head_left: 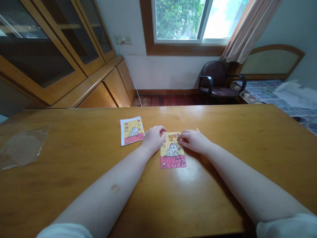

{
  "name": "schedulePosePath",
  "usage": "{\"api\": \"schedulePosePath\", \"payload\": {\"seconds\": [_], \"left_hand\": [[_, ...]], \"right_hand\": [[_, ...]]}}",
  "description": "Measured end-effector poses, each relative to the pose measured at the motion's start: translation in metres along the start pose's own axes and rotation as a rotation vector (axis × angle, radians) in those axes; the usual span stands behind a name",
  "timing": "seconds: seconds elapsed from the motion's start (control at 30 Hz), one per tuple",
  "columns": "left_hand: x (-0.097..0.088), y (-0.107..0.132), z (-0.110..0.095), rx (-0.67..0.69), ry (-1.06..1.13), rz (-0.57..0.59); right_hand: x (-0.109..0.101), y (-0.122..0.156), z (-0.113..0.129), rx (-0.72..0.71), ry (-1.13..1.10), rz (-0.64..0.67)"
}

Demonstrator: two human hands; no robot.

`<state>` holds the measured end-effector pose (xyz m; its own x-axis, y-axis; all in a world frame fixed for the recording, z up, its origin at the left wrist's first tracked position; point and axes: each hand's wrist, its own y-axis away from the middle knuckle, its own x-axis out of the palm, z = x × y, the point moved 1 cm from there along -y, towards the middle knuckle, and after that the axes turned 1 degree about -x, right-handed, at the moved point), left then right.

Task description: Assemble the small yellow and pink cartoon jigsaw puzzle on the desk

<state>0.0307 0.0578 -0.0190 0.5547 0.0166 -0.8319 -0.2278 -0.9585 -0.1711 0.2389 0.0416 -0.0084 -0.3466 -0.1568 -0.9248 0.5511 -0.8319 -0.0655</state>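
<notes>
A small jigsaw puzzle (170, 160), yellow above and pink below with a white cartoon animal, lies flat on the table. A gap near its top shows the wood beneath. My left hand (154, 137) rests at the puzzle's upper left edge, its fingers curled against the side. At the upper right edge is my right hand (194, 140), thumb and fingers bent together near the gap; whatever lies between the fingertips is too small to tell. Just beyond the right hand lies a loose puzzle piece (197, 130). A printed picture sheet (132, 131) with the same design lies left of my left hand.
A clear plastic bag (24, 145) lies at the left of the wooden table (138, 205). Past the far edge stand a glass-doored cabinet (81, 82), an office chair (218, 79) and a bed (272, 92). A white cable (130, 71) hangs from a wall socket.
</notes>
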Motion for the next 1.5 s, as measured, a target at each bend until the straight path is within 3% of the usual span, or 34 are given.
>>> {"api": "schedulePosePath", "payload": {"seconds": [0.17,0.3,1.5], "left_hand": [[0.001,0.0,0.001,0.0,0.0,-0.009],[0.001,0.0,0.0,-0.005,0.0,-0.003],[0.001,0.0,-0.001,-0.005,-0.013,0.012]], "right_hand": [[-0.006,0.002,0.003,-0.172,0.069,-0.075],[-0.013,0.004,0.002,-0.246,0.088,-0.037],[-0.003,0.003,0.014,-0.196,0.105,0.034]]}}
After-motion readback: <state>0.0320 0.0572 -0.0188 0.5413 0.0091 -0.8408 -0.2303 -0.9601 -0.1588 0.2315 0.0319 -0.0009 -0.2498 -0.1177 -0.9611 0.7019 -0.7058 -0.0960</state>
